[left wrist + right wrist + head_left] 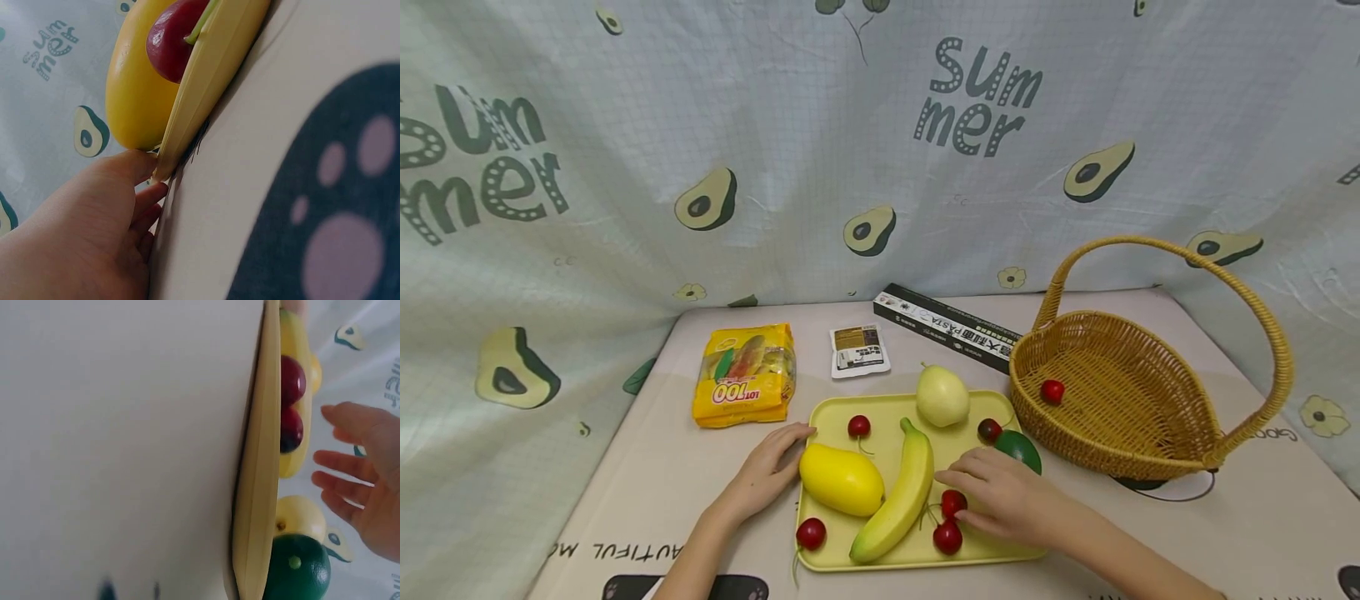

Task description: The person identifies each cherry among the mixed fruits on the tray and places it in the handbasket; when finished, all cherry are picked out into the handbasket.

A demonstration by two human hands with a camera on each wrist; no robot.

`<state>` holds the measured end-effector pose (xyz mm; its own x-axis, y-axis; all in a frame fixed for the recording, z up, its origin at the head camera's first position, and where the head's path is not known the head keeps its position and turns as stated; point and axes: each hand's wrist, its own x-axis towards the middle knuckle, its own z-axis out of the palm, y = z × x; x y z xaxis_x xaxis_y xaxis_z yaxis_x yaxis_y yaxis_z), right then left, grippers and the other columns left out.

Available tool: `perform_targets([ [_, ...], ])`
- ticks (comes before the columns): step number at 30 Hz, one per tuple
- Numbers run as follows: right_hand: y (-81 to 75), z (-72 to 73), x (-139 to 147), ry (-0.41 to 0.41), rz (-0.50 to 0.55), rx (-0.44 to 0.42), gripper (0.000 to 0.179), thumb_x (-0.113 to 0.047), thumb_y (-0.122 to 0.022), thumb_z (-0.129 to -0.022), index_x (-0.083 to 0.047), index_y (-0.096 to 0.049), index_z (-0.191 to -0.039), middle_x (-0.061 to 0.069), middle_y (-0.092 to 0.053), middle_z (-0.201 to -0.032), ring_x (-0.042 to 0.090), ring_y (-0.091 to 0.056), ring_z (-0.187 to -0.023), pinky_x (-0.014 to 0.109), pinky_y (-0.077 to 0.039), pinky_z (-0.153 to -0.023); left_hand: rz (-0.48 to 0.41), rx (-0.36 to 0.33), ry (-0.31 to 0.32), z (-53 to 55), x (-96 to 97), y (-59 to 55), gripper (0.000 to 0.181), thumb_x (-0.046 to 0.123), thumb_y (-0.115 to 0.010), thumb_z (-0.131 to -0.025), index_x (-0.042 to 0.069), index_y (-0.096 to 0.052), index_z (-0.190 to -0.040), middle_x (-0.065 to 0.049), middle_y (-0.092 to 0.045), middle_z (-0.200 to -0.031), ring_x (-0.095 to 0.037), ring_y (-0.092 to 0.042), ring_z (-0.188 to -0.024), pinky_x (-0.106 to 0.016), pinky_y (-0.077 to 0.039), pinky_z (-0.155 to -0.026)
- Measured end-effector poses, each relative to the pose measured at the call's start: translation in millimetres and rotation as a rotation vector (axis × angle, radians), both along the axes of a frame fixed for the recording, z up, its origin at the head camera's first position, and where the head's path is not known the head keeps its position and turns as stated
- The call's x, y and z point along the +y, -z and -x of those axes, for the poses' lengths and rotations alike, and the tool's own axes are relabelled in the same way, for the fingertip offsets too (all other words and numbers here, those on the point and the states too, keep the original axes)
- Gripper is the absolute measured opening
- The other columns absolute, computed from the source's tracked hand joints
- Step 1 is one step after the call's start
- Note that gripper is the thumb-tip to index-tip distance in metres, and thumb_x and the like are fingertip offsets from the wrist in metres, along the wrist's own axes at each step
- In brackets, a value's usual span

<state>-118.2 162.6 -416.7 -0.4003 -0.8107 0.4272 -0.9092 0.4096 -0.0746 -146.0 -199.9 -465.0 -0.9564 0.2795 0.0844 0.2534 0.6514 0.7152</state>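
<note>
A yellow tray (880, 406) carries fruit, and my left hand (765, 467) grips its left edge, thumb at the rim and fingers at the outer side. Close to that hand lies a yellow mango-shaped fruit (841, 481), with a cherry (811, 533) at the near corner. Over the tray's right part hovers my right hand (1011, 498), fingers spread and nothing between them in the right wrist view. Two cherries (292, 380) are nearest it. A banana (898, 492) lies mid-tray, a pale pear (942, 397) behind it, and a dark green fruit (299, 567) at the right, partly hidden in the head view.
Right of the tray stands a wicker basket (1150, 454) with a tall handle and a small red fruit (1052, 392) inside. Behind the tray are a black pasta box (947, 327) and a white sachet (860, 351). A yellow snack bag (745, 375) lies at the left.
</note>
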Motion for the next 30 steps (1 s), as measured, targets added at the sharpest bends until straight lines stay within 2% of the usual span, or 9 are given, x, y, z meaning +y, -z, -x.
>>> perform_targets([
  [5, 2.9, -2.6, -1.0, -0.011, -0.040, -0.036, 0.043, -0.024, -0.072, -0.076, -0.010, -0.061, -0.115, -0.006, -0.058, -0.097, 0.009, -0.053, -0.090, 0.026, -0.046, -0.081, 0.009, -0.005, 0.008, -1.1, -0.6, 1.1, 0.038, 0.019, -0.057, -0.091, 0.015, -0.052, -0.128, -0.008, -0.045, -0.136, -0.027, -0.034, -0.129, -0.049, -0.026, -0.104],
  [13, 7.6, -2.5, -0.4, -0.025, -0.043, -0.031, 0.038, -0.023, -0.073, -0.074, -0.011, -0.064, -0.109, -0.007, -0.057, -0.093, 0.007, -0.052, -0.087, 0.022, -0.045, -0.080, 0.231, 0.101, -0.008, -3.9, 2.2, 3.4, 0.045, 0.025, -0.051, -0.094, 0.020, -0.043, -0.138, -0.009, -0.034, -0.145, -0.029, -0.023, -0.135, -0.055, -0.006, -0.107],
  [30, 11.0, -1.5, 1.3, 0.012, -0.066, -0.031, 0.034, -0.019, -0.075, -0.070, -0.014, -0.065, -0.102, -0.008, -0.058, -0.091, 0.008, -0.054, -0.088, 0.025, -0.046, -0.079, 0.252, 0.130, -0.001, -4.5, 3.6, 2.5, 0.046, 0.023, -0.051, -0.093, 0.019, -0.042, -0.139, -0.009, -0.035, -0.144, -0.029, -0.023, -0.135, -0.054, -0.007, -0.107],
])
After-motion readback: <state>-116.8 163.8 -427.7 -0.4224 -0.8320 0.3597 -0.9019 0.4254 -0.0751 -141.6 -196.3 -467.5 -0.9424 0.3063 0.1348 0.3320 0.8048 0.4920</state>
